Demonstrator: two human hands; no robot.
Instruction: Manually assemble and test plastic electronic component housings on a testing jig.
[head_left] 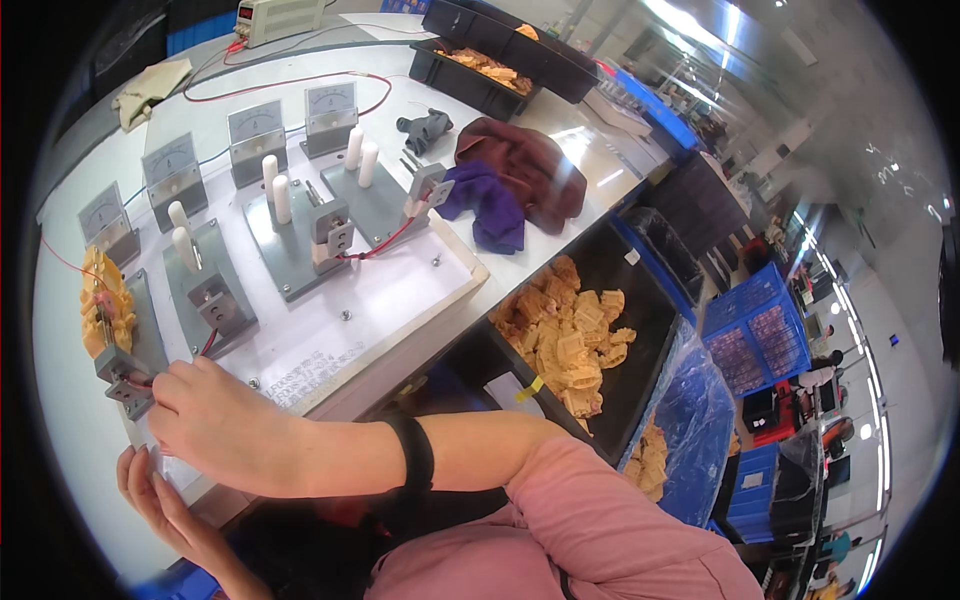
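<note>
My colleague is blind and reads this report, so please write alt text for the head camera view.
A person's right hand is beside the near end of the leftmost grey fixture of four, which carries a yellow part; the left hand is lower in the picture. Four meters stand behind; a black bin of yellow pieces sits to the right.

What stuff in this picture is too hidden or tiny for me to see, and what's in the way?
All in the head view:
Right hand: its own back hides the fingertips, so whether it pinches anything is unclear.
Left hand: its forearm is cut off by the lower edge.
Grey meters: needles too small to read.
Black bin: heaped yellow parts hide its floor beneath them.
</note>
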